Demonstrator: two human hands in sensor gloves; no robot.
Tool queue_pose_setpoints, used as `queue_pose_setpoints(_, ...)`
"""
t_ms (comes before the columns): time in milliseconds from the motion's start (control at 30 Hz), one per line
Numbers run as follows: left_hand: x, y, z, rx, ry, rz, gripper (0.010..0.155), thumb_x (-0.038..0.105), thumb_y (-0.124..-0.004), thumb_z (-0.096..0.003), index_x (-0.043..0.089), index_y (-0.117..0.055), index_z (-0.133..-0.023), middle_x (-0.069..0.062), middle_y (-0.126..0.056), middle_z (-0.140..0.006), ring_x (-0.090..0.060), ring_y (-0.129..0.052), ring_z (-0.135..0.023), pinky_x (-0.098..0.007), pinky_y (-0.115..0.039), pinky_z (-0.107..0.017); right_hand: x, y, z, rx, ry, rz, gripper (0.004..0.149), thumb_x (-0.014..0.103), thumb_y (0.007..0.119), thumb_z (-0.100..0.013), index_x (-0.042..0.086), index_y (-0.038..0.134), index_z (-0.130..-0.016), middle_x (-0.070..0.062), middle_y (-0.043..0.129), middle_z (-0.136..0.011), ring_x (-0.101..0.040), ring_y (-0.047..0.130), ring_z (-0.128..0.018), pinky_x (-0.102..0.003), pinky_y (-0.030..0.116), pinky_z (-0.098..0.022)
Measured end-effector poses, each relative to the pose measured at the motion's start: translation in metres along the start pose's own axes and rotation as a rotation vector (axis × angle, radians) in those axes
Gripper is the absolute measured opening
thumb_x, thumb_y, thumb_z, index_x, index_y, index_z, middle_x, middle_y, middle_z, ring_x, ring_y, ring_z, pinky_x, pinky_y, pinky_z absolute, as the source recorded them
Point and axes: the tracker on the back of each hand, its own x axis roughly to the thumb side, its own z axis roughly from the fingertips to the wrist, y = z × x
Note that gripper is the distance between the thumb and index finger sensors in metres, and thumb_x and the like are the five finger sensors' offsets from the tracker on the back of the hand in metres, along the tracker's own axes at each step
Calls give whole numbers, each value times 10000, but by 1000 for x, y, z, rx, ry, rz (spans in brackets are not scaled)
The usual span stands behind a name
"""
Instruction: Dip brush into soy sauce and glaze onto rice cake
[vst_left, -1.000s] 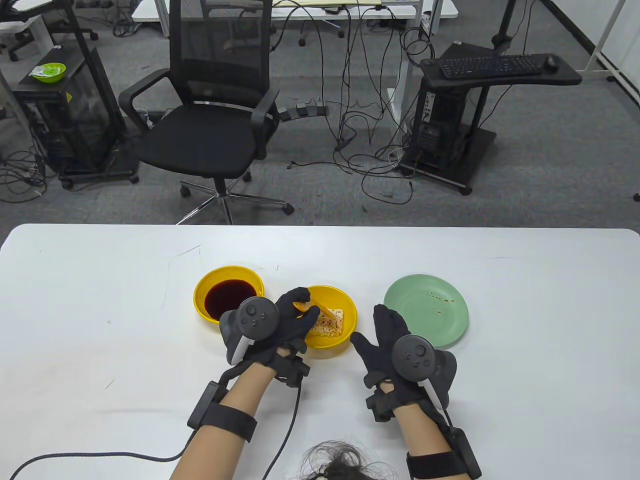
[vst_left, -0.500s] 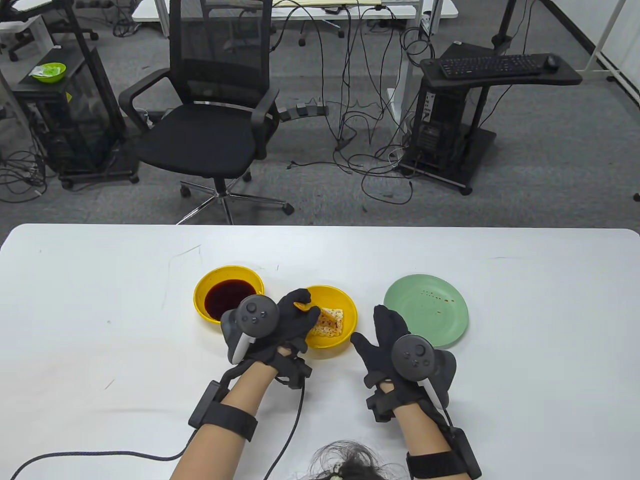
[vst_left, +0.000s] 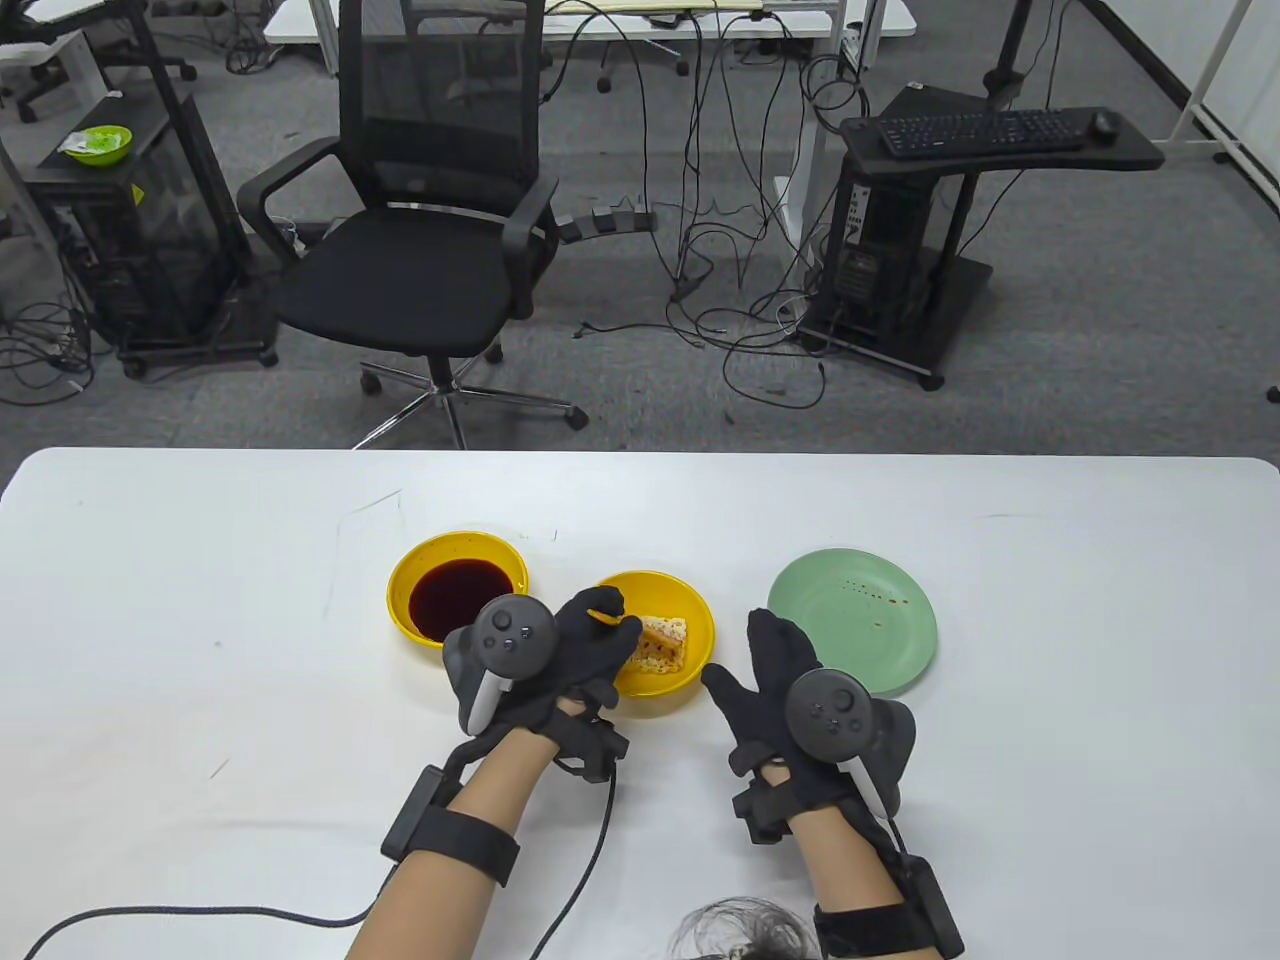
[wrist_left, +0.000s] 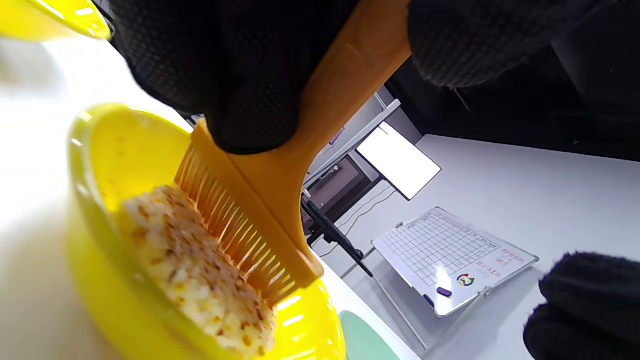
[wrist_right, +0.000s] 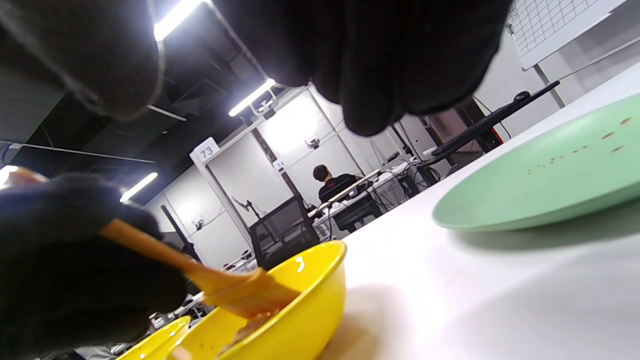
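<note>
My left hand (vst_left: 590, 640) grips an orange silicone brush (wrist_left: 280, 200) by its handle; its bristles rest on the rice cake (wrist_left: 195, 270). The rice cake (vst_left: 662, 642) lies in a yellow bowl (vst_left: 690, 610) at the table's middle. In the right wrist view the brush (wrist_right: 225, 282) dips into that bowl (wrist_right: 300, 310). A second yellow bowl (vst_left: 405, 575) with dark soy sauce (vst_left: 458, 592) stands just left of it. My right hand (vst_left: 770, 680) rests flat on the table, fingers spread, holding nothing, right of the rice cake bowl.
A green plate (vst_left: 850, 620) with a few sauce drops sits right of the bowls, beyond my right hand; it also shows in the right wrist view (wrist_right: 540, 175). An office chair (vst_left: 420, 220) and a keyboard stand (vst_left: 990, 140) are beyond the table's far edge.
The left hand has drawn the brush back toward the near left across the rice cake, so less of the brush shows beyond the fingers. The right hand has stayed still.
</note>
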Motion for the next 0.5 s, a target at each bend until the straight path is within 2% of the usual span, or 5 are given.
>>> queue_pose_setpoints(133, -2, 17, -2, 18, -1, 17, 539, 555, -793, -448, 204, -779, -856, -132, -926, -874, -257, -1118, -653, -397, -908, -528, -1, -1, 0, -4, 3, 2, 765, 580, 832, -467, 110, 634, -1037, -212, 706, -1045, -425, 861, -828, -534, 780, -563)
queue_pose_setpoints(233, -1, 8, -9, 32, 14, 97, 581, 512, -805, -452, 193, -708, -929, -159, -844, -954, -279, -1058, -767, -405, -870, -590, -1, -1, 0, -3, 3, 2, 764, 580, 831, -468, 109, 636, -1036, -215, 705, -1045, -423, 862, -829, -534, 780, -563)
queue_pose_setpoints(300, 1, -3, -12, 7, 18, 119, 589, 504, -809, -451, 189, -702, -937, -166, -837, -960, -277, -1053, -780, -400, -870, -593, -2, 0, 0, -1, 4, 5, 763, 580, 832, -467, 110, 636, -1036, -213, 707, -1045, -424, 861, -828, -534, 780, -563)
queue_pose_setpoints(400, 2, -8, -9, -20, 14, 31, 574, 507, -813, -446, 186, -728, -914, -168, -863, -937, -281, -1073, -749, -405, -881, -576, -4, 0, -1, 1, 10, 5, 763, 579, 832, -467, 109, 636, -1036, -214, 707, -1044, -425, 862, -827, -534, 781, -562)
queue_pose_setpoints(500, 3, -1, -3, -8, -19, -44, 543, 542, -800, -446, 202, -769, -868, -149, -911, -894, -264, -1108, -692, -398, -905, -543, -4, 0, -1, 0, 11, 7, 763, 580, 831, -468, 109, 636, -1036, -215, 707, -1044, -425, 862, -827, -534, 780, -562)
